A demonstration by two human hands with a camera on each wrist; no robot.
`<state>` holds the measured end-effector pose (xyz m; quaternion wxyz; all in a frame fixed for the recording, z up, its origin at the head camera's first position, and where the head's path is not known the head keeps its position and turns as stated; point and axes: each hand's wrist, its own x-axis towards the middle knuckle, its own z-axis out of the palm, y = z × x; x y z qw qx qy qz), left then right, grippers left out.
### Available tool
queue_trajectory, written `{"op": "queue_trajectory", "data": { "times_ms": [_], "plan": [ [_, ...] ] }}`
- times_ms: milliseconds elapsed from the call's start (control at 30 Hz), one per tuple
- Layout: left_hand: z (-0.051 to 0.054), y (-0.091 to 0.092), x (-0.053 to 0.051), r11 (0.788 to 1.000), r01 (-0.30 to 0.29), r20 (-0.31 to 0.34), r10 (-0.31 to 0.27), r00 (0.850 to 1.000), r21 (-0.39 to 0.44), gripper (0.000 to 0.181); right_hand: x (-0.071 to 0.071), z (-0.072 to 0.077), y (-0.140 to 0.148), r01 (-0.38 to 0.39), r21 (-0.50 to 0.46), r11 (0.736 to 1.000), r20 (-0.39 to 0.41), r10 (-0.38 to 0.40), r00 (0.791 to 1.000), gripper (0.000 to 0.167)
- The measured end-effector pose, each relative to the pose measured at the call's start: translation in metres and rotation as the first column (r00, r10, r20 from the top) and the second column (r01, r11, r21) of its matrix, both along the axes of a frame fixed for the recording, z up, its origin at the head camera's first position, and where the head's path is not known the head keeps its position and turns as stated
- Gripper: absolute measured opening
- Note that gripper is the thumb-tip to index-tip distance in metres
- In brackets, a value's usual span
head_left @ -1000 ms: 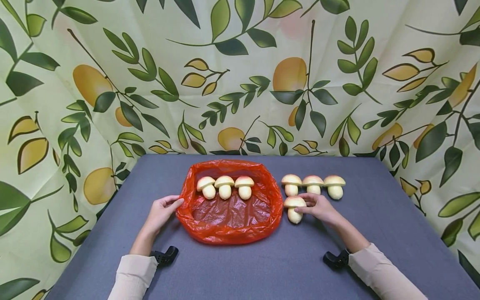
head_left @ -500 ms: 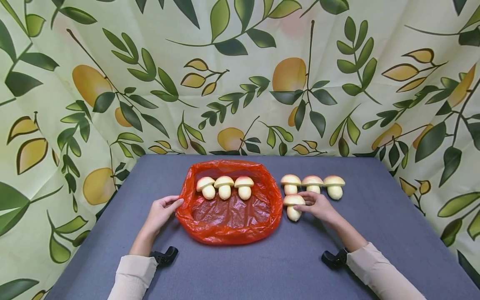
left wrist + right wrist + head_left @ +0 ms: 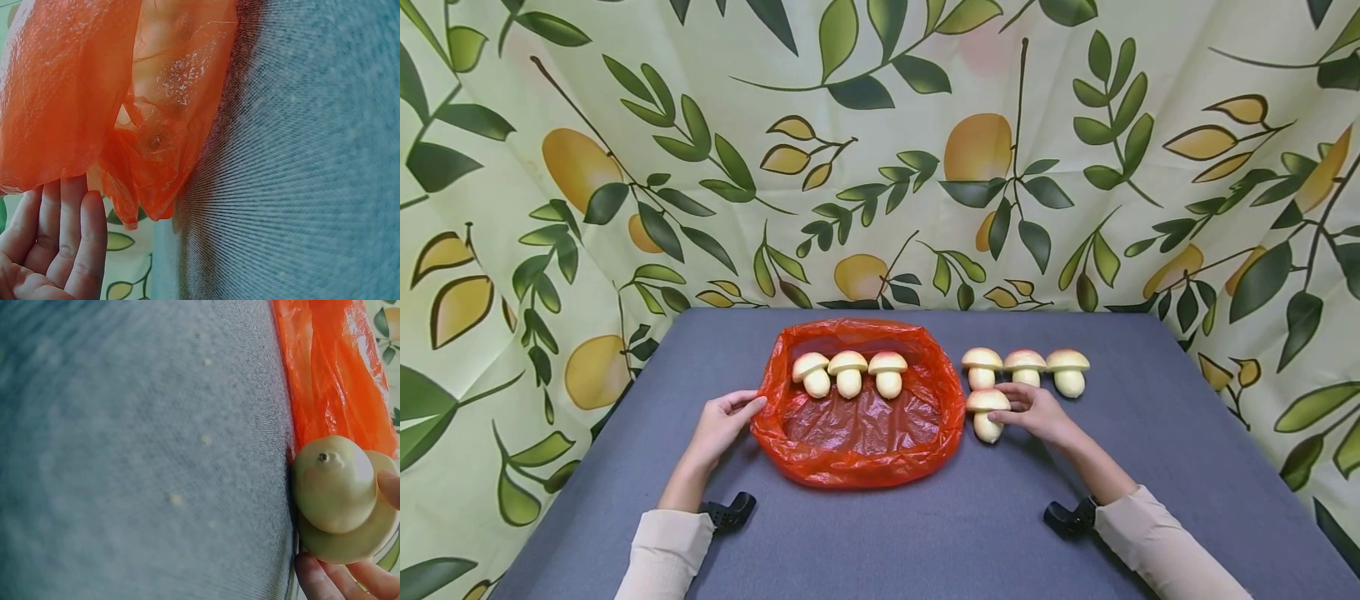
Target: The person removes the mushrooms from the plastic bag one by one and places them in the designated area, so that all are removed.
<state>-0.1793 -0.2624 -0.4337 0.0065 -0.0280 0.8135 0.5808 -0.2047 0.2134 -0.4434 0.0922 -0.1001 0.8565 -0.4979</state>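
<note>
Over at the bench (image 3: 865, 542), the person's right hand (image 3: 1036, 412) has its grip closed on a pale mushroom (image 3: 985, 405) just outside the red bag (image 3: 865, 475), while the left hand (image 3: 722, 425) pinches that bag's rim between thumb and fingers.

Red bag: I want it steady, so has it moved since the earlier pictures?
No: in the head view, the red bag keeps its place against the table's far edge.

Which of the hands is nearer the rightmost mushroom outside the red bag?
Right. The right hand holds another mushroom just in front and to the left of the rightmost mushroom; the left hand is at the left edge of the red bag.
</note>
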Motion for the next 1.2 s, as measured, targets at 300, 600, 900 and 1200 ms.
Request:
{"op": "queue_trajectory", "data": {
  "times_ms": [300, 600, 900, 1200],
  "plan": [
    [0.002, 0.002, 0.0, 1.0, -0.01, -0.003, 0.009, 1.0, -0.01, 0.04, 0.004, 0.013, 0.006, 0.002, 0.016, 1.0, -0.008, -0.002, 1.0, 0.057],
    [0.0, 0.001, -0.001, 1.0, 0.002, -0.006, -0.002, 1.0, -0.008, 0.04, 0.007, 0.042, 0.01, 0.004, -0.069, 0.998, -0.03, -0.006, 1.0, 0.056],
    [0.001, 0.001, -0.001, 1.0, 0.002, 0.001, -0.002, 1.0, 0.005, 0.041, 0.008, 0.053, 0.0, -0.031, -0.098, 0.995, -0.063, 0.025, 0.998, 0.052],
    [0.001, 0.001, 0.0, 1.0, -0.01, 0.011, 0.01, 1.0, 0.008, 0.041, 0.005, 0.058, -0.017, -0.109, -0.106, 0.988, -0.085, 0.1, 0.991, 0.047]
  ]
}}
